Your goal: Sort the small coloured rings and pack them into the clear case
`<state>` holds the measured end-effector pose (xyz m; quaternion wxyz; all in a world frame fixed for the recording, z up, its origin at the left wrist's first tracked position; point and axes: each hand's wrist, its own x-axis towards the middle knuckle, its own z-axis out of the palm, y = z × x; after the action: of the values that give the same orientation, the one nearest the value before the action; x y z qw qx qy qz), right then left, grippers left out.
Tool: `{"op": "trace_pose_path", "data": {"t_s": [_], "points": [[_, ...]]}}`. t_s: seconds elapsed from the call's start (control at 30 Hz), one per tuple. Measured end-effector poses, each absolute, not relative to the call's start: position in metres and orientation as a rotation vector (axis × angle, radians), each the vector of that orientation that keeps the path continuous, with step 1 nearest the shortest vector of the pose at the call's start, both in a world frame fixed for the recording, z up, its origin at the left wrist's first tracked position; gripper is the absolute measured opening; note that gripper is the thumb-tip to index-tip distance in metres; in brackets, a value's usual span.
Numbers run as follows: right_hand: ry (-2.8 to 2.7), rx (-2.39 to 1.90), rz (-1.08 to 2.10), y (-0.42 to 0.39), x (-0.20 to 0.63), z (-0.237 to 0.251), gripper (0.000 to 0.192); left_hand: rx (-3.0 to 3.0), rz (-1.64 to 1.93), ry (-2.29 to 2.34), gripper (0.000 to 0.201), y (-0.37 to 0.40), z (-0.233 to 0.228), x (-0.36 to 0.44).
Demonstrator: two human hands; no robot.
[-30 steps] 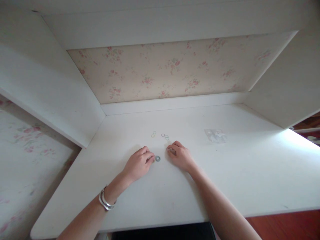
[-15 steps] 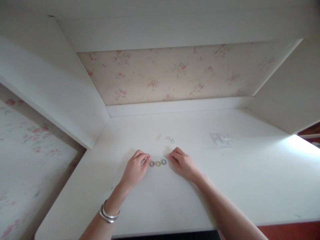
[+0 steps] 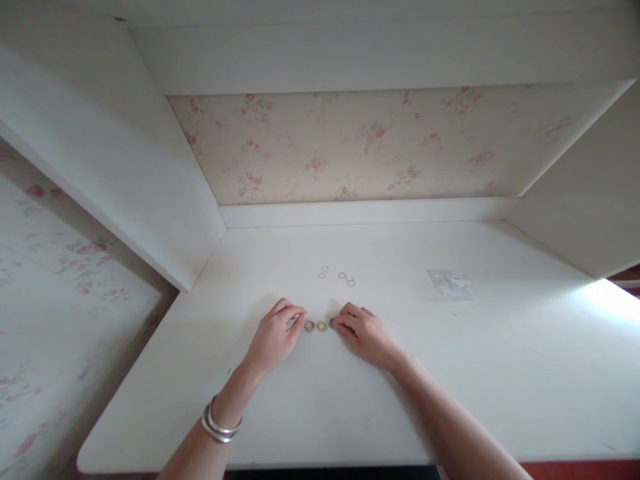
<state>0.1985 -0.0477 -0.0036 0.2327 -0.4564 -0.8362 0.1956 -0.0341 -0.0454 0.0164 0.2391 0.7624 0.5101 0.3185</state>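
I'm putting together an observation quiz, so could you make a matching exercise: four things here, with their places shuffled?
Things:
1. Bangles
2. Plastic bag
3. Yellowish ring
4. Dark ring

Places:
A. Against the right hand, partly hidden
B. Around the left wrist
C. On the desk, beyond the right hand and further right
D. On the desk, between the two hands, uncovered

Pairs: 1-B, 2-C, 3-D, 4-A

Left of the yellowish ring [image 3: 321,331]: brownish ring [image 3: 309,331], then left hand [image 3: 275,337]. To its right: right hand [image 3: 364,333] touching dark ring [image 3: 331,323].
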Motion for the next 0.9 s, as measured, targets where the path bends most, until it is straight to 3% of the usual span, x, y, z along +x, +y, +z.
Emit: {"op": "trace_pose_path", "data": {"t_s": [0.4, 0.67, 0.9], "points": [[-1.799, -1.366, 0.527, -0.044, 0.207, -0.008, 0.025, 2.249, 0.753, 1.257, 0.021, -0.007, 0.035, 0.002], [-1.561, -1.525, 0.546, -0.027, 0.226, -0.013, 0.023, 2.480, 0.521, 1.373, 0.025, 0.060, 0.013, 0.050], [-1.548, -1.520, 0.590, -0.023, 0.227, -0.016, 0.022, 2.570, 0.367, 1.328, 0.027, 0.075, 0.003, 0.061]]}}
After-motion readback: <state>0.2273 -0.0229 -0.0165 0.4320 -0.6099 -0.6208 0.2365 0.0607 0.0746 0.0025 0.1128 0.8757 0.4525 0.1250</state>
